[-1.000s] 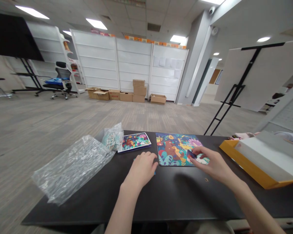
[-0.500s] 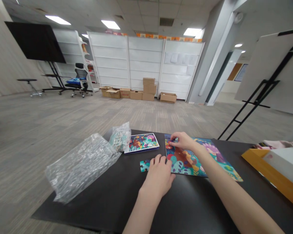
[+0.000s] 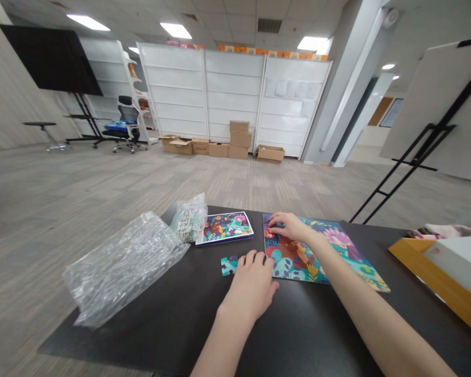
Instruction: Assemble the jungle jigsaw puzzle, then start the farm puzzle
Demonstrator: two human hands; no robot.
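A colourful jigsaw puzzle (image 3: 302,254), largely assembled, lies flat on the black table. My right hand (image 3: 288,226) reaches over its far left corner, fingers curled and pinched down on a small puzzle piece that they mostly cover. My left hand (image 3: 255,277) rests palm down at the puzzle's near left edge, its fingers loosely spread. Beside those fingers are loose joined puzzle pieces (image 3: 228,265), mainly teal and dark, partly covered by the hand. A picture card (image 3: 227,228) showing the same kind of design lies farther back, left of the puzzle.
Clear plastic bags, one large crinkled bag (image 3: 125,267) and one smaller bag of puzzle pieces (image 3: 189,220), lie on the left of the black table (image 3: 172,319). On the right stands a yellow-and-white box (image 3: 439,277) with cloth behind it. A whiteboard stand (image 3: 412,157) rises beyond.
My right hand has shifted slightly left and its fingers sit lower over the puzzle's corner. My left hand has barely moved. The view has tilted a little.
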